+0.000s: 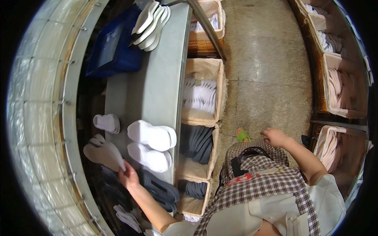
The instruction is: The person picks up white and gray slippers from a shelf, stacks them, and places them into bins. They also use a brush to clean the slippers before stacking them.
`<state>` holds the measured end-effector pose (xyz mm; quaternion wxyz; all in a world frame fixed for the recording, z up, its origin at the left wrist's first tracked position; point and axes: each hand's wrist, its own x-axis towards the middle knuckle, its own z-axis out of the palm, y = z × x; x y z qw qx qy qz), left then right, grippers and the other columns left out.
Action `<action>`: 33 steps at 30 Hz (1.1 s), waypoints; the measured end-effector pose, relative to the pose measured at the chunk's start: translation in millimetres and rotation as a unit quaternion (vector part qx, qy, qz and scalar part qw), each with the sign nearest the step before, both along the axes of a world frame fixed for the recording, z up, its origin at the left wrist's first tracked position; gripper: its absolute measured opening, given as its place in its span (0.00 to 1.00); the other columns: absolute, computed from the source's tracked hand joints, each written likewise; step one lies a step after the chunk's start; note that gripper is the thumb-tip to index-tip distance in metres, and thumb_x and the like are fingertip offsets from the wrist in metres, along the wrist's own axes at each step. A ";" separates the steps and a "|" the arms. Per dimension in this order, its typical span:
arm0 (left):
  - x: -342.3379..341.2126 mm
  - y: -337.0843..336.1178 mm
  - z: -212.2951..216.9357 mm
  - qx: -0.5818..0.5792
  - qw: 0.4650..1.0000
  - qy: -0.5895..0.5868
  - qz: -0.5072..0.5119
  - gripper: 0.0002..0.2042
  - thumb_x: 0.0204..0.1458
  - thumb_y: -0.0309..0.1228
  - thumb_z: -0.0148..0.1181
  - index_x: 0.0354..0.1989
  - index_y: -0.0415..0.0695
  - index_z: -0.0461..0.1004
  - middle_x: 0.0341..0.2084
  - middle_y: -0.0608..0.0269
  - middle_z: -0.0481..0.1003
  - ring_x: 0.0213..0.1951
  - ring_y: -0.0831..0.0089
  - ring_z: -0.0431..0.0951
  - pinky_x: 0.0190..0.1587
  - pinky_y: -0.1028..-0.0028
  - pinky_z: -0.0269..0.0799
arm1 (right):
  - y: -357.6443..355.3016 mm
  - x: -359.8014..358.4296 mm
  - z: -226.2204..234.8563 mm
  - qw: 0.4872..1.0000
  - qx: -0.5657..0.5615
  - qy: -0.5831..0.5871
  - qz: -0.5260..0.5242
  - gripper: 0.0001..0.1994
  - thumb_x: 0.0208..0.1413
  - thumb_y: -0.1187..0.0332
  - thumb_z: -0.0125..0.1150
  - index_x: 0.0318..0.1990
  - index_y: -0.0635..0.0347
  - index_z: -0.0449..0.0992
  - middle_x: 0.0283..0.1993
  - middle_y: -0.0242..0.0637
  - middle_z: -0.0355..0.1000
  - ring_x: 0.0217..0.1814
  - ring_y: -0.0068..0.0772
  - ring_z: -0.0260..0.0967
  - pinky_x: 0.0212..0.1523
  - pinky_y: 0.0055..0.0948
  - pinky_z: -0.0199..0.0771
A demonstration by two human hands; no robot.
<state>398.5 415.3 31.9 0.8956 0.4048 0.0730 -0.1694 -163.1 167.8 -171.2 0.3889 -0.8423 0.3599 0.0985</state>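
Observation:
My left hand [129, 177] is closed on the end of a white shoe sole [103, 155], pinched between thumb and fingers at the left side of the metal bench [160, 84]. Beside it on the bench lie two stacks of white soles [149, 134], and a smaller white stack [106, 123] sits farther left. Dark grey soles [159, 185] lie close to my left wrist, partly covered by the forearm. My right hand [275, 137] hangs by my knee, fingers loosely bent and somewhat apart, holding nothing.
A blue crate [115, 45] and more white soles [151, 25] are at the bench's far end. Cloth-lined baskets [221, 90] of white and dark soles line its right side. Across the concrete floor [265, 74] stand baskets of pinkish soles [338, 88].

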 end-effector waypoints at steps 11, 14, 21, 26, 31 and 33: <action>-333.5 -39.3 -5.2 0.076 0.903 0.058 -0.418 0.41 0.41 0.15 0.60 0.66 0.48 0.50 0.57 0.55 0.62 0.56 0.61 0.67 0.53 0.64 0.72 | 31.3 84.5 116.0 0.734 0.459 -0.492 -0.098 0.40 0.56 0.50 0.56 0.69 0.54 0.41 0.66 0.44 0.54 0.67 0.39 0.53 0.61 0.40 0.62; -374.6 -52.6 -13.7 0.052 0.859 0.107 -0.498 0.44 0.41 0.16 0.62 0.67 0.49 0.44 0.61 0.57 0.57 0.60 0.61 0.61 0.57 0.64 0.66 | 42.7 81.5 125.4 0.520 0.615 -0.583 -0.108 0.44 0.55 0.50 0.58 0.70 0.55 0.36 0.70 0.43 0.44 0.70 0.40 0.46 0.67 0.39 0.50; -370.9 -91.3 -12.5 0.179 0.758 -0.179 -0.601 0.41 0.49 0.33 0.61 0.66 0.40 0.39 0.61 0.51 0.55 0.62 0.59 0.58 0.62 0.60 0.57 | 45.0 40.1 149.9 0.546 0.591 -0.579 -0.132 0.50 0.47 0.57 0.64 0.70 0.60 0.34 0.70 0.44 0.42 0.71 0.38 0.40 0.68 0.38 0.43; -360.8 -118.9 -18.8 0.098 0.861 -0.128 -0.482 0.30 0.61 0.43 0.44 0.66 0.43 0.42 0.61 0.51 0.56 0.60 0.56 0.62 0.61 0.57 0.60 | 51.2 44.0 172.1 0.603 0.545 -0.555 -0.175 0.50 0.47 0.59 0.64 0.69 0.63 0.35 0.70 0.46 0.42 0.72 0.39 0.39 0.68 0.37 0.42; -343.5 -120.4 -24.7 0.024 0.858 -0.073 -0.507 0.27 0.62 0.41 0.43 0.65 0.42 0.48 0.58 0.51 0.60 0.58 0.56 0.64 0.59 0.56 0.62 | 64.3 52.5 180.7 0.652 0.461 -0.577 -0.171 0.49 0.47 0.58 0.65 0.69 0.65 0.39 0.70 0.46 0.44 0.71 0.38 0.41 0.69 0.35 0.41; -340.9 -115.5 -28.9 -0.003 0.871 -0.009 -0.491 0.27 0.61 0.39 0.47 0.65 0.40 0.49 0.57 0.52 0.62 0.57 0.58 0.66 0.58 0.60 0.64 | 69.3 55.2 182.5 0.674 0.435 -0.575 -0.162 0.49 0.47 0.57 0.66 0.69 0.65 0.40 0.70 0.47 0.44 0.72 0.38 0.40 0.69 0.35 0.40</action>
